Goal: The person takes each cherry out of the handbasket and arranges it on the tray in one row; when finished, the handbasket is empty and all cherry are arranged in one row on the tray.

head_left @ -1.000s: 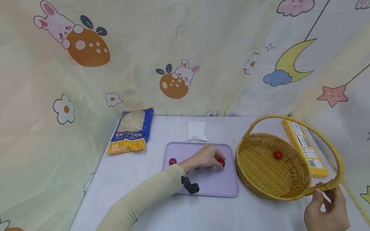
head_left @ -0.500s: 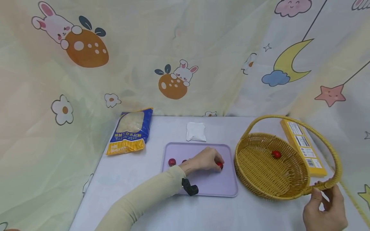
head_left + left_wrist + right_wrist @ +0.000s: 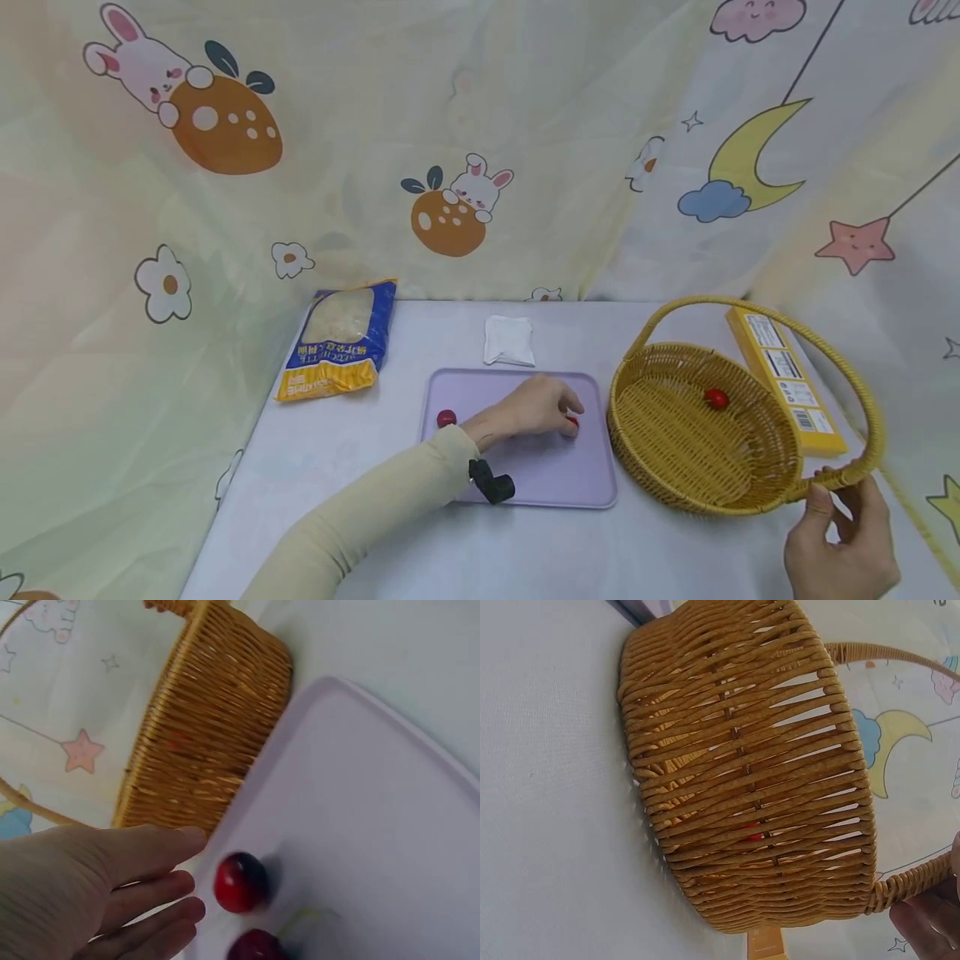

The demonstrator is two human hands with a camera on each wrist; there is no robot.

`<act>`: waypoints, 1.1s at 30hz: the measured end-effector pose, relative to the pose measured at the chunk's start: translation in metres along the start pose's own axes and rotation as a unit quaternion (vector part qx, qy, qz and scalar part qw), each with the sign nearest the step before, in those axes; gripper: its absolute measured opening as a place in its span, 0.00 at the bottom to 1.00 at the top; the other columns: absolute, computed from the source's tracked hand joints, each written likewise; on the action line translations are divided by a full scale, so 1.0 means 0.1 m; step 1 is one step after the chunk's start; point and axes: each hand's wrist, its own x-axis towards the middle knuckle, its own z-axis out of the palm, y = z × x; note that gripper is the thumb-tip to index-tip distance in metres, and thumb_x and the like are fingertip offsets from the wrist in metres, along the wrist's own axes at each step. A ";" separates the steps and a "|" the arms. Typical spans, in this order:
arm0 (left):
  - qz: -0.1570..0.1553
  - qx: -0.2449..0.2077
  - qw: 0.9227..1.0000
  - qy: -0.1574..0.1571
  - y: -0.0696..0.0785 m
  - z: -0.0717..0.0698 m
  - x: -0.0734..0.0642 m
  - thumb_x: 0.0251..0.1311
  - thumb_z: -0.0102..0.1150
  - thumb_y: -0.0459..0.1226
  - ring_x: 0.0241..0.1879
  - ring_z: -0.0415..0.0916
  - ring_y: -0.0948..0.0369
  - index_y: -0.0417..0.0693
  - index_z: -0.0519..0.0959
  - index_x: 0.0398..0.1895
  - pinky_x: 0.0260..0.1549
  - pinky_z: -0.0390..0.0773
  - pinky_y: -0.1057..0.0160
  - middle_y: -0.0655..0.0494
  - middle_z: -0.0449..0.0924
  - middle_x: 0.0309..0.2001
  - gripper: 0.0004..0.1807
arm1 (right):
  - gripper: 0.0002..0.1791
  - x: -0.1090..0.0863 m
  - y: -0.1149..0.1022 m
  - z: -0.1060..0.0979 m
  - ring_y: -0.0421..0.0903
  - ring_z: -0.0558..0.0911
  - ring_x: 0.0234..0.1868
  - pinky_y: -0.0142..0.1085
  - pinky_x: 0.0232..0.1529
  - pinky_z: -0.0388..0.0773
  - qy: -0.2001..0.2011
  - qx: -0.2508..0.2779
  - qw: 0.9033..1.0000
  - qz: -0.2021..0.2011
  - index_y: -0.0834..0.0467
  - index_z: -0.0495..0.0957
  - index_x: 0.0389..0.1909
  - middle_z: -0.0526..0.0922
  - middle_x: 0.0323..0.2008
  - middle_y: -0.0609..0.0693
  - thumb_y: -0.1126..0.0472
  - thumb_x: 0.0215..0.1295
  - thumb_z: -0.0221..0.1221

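Note:
My left hand (image 3: pixel 528 407) is over the right part of a lilac tray (image 3: pixel 540 487). Its fingers are fairly straight in the left wrist view, with a red cherry (image 3: pixel 241 883) just beyond the fingertips and a gap between. Another cherry (image 3: pixel 255 949) with a green stem lies beside that one. At the tray's left lies a further cherry (image 3: pixel 446 418); the forearm hides part of the tray. My right hand (image 3: pixel 842 537) holds the base of the handle (image 3: pixel 876 425) of a wicker basket (image 3: pixel 626 454), which has one cherry (image 3: pixel 716 399) inside.
A blue and yellow food bag (image 3: pixel 337 342) lies at the back left. Behind the tray is a small white packet (image 3: pixel 509 340). A yellow box (image 3: pixel 787 379) lies beyond the basket on the right. A printed cloth (image 3: pixel 337 200) hangs behind the table.
My left hand's fingers have lifted and loosened slightly by the cherry near the tray's right side. My right hand keeps its hold on the basket handle.

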 end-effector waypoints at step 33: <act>-0.247 -0.278 0.925 0.079 1.56 0.83 1.38 0.58 0.77 0.37 0.43 0.78 0.61 0.51 0.86 0.42 0.42 0.81 0.60 0.60 0.80 0.43 0.11 | 0.28 0.01 -0.08 0.04 0.29 0.75 0.64 0.17 0.61 0.71 -0.037 -0.045 0.997 0.048 0.38 0.69 0.75 0.81 0.64 0.51 0.60 0.79 0.56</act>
